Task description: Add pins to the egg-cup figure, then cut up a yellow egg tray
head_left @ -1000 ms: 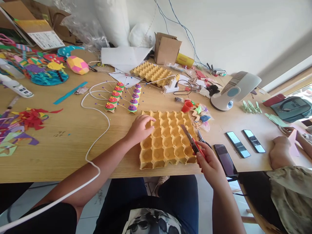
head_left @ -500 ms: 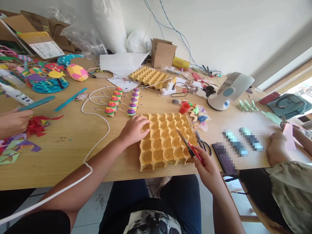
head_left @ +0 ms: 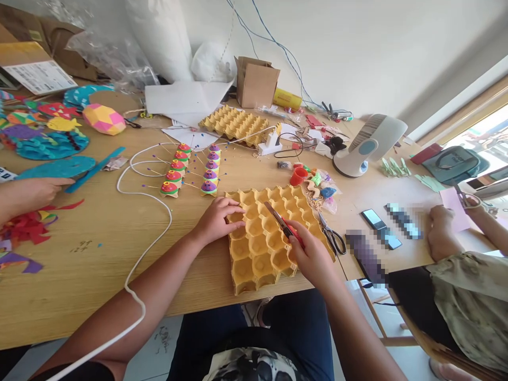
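Note:
A yellow egg tray (head_left: 262, 247) lies on the table in front of me, hollows upward and slightly turned. At its left edge, my left hand (head_left: 216, 219) holds the rim, with fingers curled over it and thumb apart. My right hand (head_left: 313, 254) is closed around the red handle of a utility knife (head_left: 283, 222). The knife's blade points away and to the left over the tray's middle cells; whether it touches the cardboard, I cannot tell. Scissors (head_left: 333, 235) with dark handles lie just right of the tray.
Two painted egg-carton caterpillars (head_left: 174, 172) stand behind the tray, left. A white cable (head_left: 166, 206) crosses the table and my left arm. Farther back are another egg tray (head_left: 234, 124), a power strip (head_left: 272, 143) and a fan (head_left: 369, 145). Other people's hands (head_left: 35, 196) work at both sides.
My right hand has carried the knife left and inward over the tray. The tray has turned slightly under my left hand. At left, another person's hand has reached to the blue strip.

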### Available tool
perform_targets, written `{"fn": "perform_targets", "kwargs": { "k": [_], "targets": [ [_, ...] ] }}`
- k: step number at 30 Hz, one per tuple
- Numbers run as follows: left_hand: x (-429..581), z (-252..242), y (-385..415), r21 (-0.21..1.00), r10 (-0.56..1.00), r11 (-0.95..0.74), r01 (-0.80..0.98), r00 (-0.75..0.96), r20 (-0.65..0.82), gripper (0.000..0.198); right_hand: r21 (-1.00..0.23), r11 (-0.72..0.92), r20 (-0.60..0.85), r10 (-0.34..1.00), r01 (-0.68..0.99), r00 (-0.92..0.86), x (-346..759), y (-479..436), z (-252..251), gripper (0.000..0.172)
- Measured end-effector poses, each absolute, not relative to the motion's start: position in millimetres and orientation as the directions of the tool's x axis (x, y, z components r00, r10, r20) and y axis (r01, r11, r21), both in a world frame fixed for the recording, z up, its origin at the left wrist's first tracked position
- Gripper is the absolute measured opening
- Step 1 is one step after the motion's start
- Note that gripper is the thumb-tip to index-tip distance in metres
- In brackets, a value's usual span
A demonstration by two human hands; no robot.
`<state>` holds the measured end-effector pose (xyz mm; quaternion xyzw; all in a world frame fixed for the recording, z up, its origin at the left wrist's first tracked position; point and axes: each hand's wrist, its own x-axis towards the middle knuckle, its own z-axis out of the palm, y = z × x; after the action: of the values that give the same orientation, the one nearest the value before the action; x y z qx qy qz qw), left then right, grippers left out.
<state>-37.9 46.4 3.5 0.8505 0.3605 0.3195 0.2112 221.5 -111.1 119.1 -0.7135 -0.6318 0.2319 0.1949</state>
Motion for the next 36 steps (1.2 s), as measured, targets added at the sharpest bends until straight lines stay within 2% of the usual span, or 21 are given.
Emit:
{"fn": "perform_targets", "kwargs": {
  "k": [7,18,26,36],
  "targets": [
    [-37,1,47,0.611,0.738,-0.653,0.448,0.558,0.379,0.034,-0.428,-0.021,-0.014,1.000,0.903,0.017,187,-44,112,0.052],
    [-35,-1,50,0.616,0.729,-0.661,0.429,0.562,0.391,0.036,-0.129,-0.074,-0.167,0.985,0.989,0.052,158,-37,116,0.059],
    [-35,-2,50,0.622,0.733,-0.658,0.426,0.552,0.398,0.032,-0.134,-0.100,-0.130,0.988,0.986,0.083,152,-41,114,0.059],
    [-40,3,53,0.589,0.681,-0.703,0.399,0.619,0.393,0.039,-0.106,-0.102,-0.194,0.978,0.989,0.080,153,-39,113,0.060]
  ]
}}
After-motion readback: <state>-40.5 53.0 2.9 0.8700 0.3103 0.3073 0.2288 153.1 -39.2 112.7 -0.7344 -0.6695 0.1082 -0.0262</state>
